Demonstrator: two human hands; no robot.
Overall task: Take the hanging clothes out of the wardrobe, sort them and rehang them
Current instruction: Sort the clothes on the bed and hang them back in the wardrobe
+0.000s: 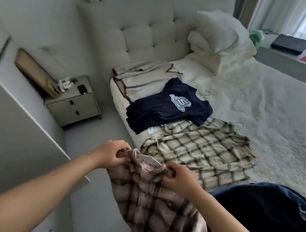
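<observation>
A pink and brown plaid shirt (154, 206) hangs in front of me on a white hanger (148, 158). My left hand (111, 155) grips its left shoulder and my right hand (178, 176) grips its right shoulder at the hanger. On the bed (273, 115) lie three garments in a row: a cream sweater with dark stripes (143, 78), a navy T-shirt with a white logo (168, 108) and a beige-green plaid shirt (201, 150). A dark blue denim garment (270, 217) lies at the bed's near corner.
A grey nightstand (74, 104) with small items and a leaning frame (36, 72) stands left of the bed. A white panel (13, 118) runs along my left. Folded white bedding (221, 39) is piled at the tufted headboard (138, 37). A window ledge holds a laptop (290, 44).
</observation>
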